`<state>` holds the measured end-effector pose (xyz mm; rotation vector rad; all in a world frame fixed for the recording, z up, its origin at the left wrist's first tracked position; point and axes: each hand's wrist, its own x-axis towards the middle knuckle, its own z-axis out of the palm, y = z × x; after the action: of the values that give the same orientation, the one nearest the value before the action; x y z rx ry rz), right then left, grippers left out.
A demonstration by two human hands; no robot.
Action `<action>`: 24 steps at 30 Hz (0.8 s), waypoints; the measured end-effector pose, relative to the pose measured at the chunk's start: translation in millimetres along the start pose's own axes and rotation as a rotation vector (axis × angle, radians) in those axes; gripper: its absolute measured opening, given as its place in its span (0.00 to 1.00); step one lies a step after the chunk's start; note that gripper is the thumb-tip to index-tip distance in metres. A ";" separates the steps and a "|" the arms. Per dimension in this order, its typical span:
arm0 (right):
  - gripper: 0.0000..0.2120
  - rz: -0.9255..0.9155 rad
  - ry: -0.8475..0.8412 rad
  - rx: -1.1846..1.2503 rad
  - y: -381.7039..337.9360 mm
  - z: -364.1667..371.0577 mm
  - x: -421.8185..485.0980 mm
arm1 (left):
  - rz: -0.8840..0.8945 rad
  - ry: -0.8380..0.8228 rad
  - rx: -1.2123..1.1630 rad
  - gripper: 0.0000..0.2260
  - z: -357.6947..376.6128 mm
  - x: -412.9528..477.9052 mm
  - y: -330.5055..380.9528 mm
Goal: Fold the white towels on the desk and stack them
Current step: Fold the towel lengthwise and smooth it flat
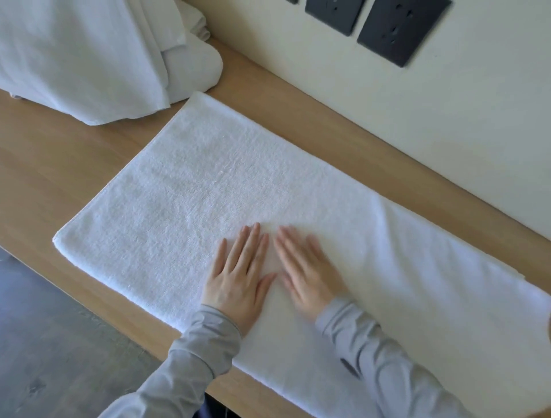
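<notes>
Long white terry towel (238, 185), laid flat along the light wooden desk (59, 155), one end running out of view at right. Left hand (238, 277) and right hand (304, 274), both flat, palms down, fingers extended, side by side on the towel's middle; right hand blurred. Heap of white towels (89, 59) at the desk's far left, apart from the flat towel.

Light wooden desk (53, 167), grain running along its length, set diagonally across the view with its far edge against a cream wall (447, 125). Two dark, square wall plates (402, 29), side by side on the wall above the desk, each showing small holes; a corner of a third dark plate (292, 1) is cut off by the top edge. Grey floor (59, 343) lies below the near desk edge at lower left.
</notes>
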<state>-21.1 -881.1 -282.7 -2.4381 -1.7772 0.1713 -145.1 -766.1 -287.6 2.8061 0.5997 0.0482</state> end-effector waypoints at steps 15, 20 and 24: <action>0.35 0.648 -0.070 -0.038 182.5 -15.2 -56.5 | -0.065 -0.024 0.083 0.28 10.0 0.9 -1.0; 0.29 0.727 -0.056 -0.080 163.5 -18.9 -51.8 | -0.065 -0.025 0.089 0.29 10.8 1.0 -1.2; 0.30 0.625 0.131 0.057 70.2 -24.1 -42.3 | -0.066 -0.013 0.062 0.28 11.4 1.3 -0.5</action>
<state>35.8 -943.5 -269.5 -2.7983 -0.9001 0.1085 -143.1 -768.1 -298.8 2.8419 0.7018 -0.0013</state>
